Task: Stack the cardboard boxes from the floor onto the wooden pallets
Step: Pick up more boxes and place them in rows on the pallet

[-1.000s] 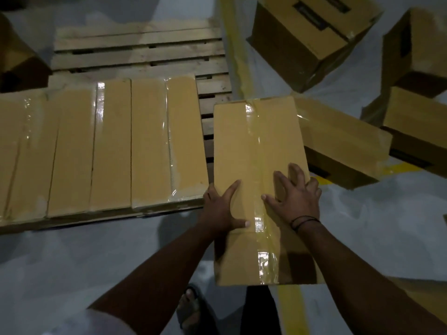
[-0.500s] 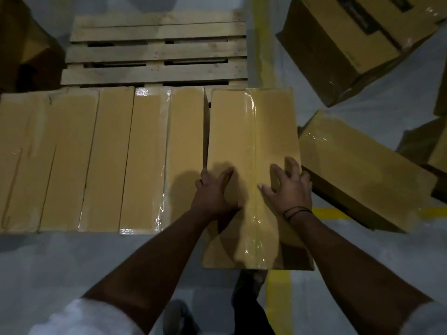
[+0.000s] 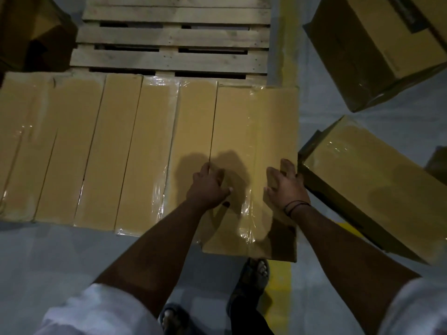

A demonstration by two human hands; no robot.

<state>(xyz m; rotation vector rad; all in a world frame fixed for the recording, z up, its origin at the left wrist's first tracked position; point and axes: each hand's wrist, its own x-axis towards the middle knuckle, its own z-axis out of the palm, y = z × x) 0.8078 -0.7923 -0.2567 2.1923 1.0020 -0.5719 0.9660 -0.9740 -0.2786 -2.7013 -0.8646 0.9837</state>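
the taped box lies at the right end of the row of boxes on the wooden pallet, its left side tight against its neighbour. the left hand grips it at that seam, fingers curled down into the crack and thumb on top. the right hand lies spread on the lid with fingertips at the right edge, pressing rather than wrapping, as far as shows. the step looks like final seating: the near end of this box juts toward the person past the row's near ends, so it likely wants a straight shove away from the body until the ends line up. better to draw the left fingers out of the seam first, or they may get pinched, then push with flat palms on the near face so the box slides and does not tip. whether the box overhangs the pallet's right edge i cannot tell; that is worth checking before loading anything above. room is tight there: a tilted box on the floor sits just beside the right hand, and a large box lies farther off. behind the row the pallet's slats show bare wood. a sandalled foot stands just under the jutting end, by the yellow line.
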